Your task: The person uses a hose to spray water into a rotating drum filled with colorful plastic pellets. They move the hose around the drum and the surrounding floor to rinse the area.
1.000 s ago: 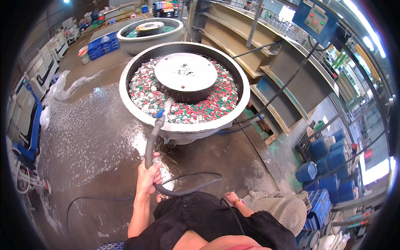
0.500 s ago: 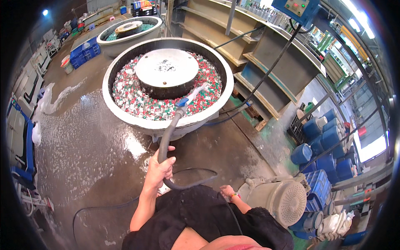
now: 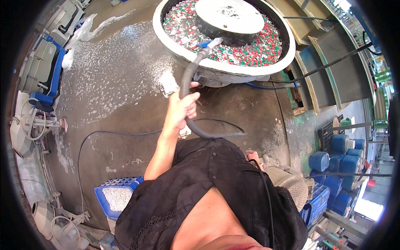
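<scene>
My left hand is wrapped round a thick grey hose in front of my body. The hose rises to a blue fitting over the near rim of a round white tub. A pale jet of water comes from its end onto small red, green and white pieces in the tub. A white-topped drum stands in the tub's middle. My right hand hangs low at my right side, beside a beige perforated barrel; my clothing and a black cable partly hide its fingers.
Wet floor with foam spreads to the left. A thin black hose loops across it. A blue crate of white pieces stands close to my left. Blue jugs and blue crates are at right, metal-framed panels beyond.
The view has tipped down and shifted, so the tub sits higher and further right, and the blue crate at left shows. My left hand keeps its grip while the jet moves left along the tub.
</scene>
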{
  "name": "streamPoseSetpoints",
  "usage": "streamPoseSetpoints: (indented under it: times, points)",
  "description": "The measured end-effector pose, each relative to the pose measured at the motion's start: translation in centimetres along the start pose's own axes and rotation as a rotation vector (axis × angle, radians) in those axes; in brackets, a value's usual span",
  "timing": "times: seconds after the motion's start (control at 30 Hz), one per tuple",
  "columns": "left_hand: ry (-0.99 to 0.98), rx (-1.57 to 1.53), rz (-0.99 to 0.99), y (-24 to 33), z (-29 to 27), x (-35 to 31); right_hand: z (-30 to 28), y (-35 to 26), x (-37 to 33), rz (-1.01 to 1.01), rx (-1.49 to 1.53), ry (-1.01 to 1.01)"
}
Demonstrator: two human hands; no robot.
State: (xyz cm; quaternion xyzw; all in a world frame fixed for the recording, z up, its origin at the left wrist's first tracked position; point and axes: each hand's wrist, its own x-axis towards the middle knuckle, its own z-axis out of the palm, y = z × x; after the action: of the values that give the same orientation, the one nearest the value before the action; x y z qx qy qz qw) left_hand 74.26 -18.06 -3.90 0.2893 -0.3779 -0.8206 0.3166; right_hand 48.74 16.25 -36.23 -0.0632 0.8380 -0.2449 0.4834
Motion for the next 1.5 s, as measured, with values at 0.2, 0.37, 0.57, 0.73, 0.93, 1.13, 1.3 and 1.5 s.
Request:
streamPoseSetpoints:
  times: [0.2, 0.37, 0.57, 0.73, 0.93, 1.13, 1.3, 1.5]
  points:
    - [0.192, -0.024, 0.208, 2.9, -1.5, -0.7, -1.1, -2.8, 2.6, -0.069, 0.165, -0.086]
    - [0.204, -0.004, 0.206, 2.9, -1.6, -0.8, 0.0, 1.1, 4.8, -0.179, 0.01, -0.085]
    - [0.196, -0.071, 0.218, 2.9, -2.2, -2.3, 0.6, 5.0, 8.0, -0.383, -0.296, -0.125]
    - [0.126, -0.07, 0.174, 0.8, -2.7, -2.8, 0.6, 1.5, 7.2, -0.17, -0.207, -0.247]
    - [0.107, -0.161, 0.165, 1.1, -3.3, -3.7, 0.5, -2.2, 7.7, -0.191, -0.238, -0.255]
    - [0.127, -0.079, 0.223, -1.4, -4.5, -4.0, 4.5, -14.3, 1.3, -0.569, -0.15, -0.07]
    - [0.071, -0.15, 0.235, -0.3, -6.4, -4.9, 11.0, -31.1, -11.5, -1.147, 0.162, 0.163]
    - [0.074, -0.001, 0.239, 1.4, -9.7, -5.1, 16.6, -45.2, -17.0, -1.171, 0.37, -0.247]
